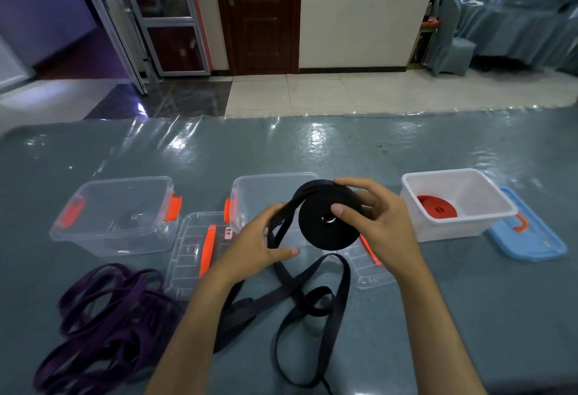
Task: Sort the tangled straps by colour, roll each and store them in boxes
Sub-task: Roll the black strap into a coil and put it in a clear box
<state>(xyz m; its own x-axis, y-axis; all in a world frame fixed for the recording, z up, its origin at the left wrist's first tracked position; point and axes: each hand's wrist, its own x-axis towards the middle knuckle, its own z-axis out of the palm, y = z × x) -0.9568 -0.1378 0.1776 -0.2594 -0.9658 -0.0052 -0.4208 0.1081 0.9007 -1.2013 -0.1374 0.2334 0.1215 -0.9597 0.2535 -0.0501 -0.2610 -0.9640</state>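
Note:
A thick roll of black strap (316,225) is held upright above the table's middle. My right hand (378,219) grips the roll, thumb on its face and fingers over its top and back. My left hand (259,247) pinches the strap's loose part just left of the roll. The unrolled black strap (300,300) trails down in loops on the table. A tangle of purple strap (103,316) lies at the near left. A rolled red strap (436,206) lies in the white box (488,219) on the right.
Two clear boxes with orange latches stand behind my hands, one at the left (119,216) and one in the middle (266,188). Clear lids (190,253) lie flat in front of them. A blue lid (528,238) lies beside the white box. The table has a shiny grey-blue cover.

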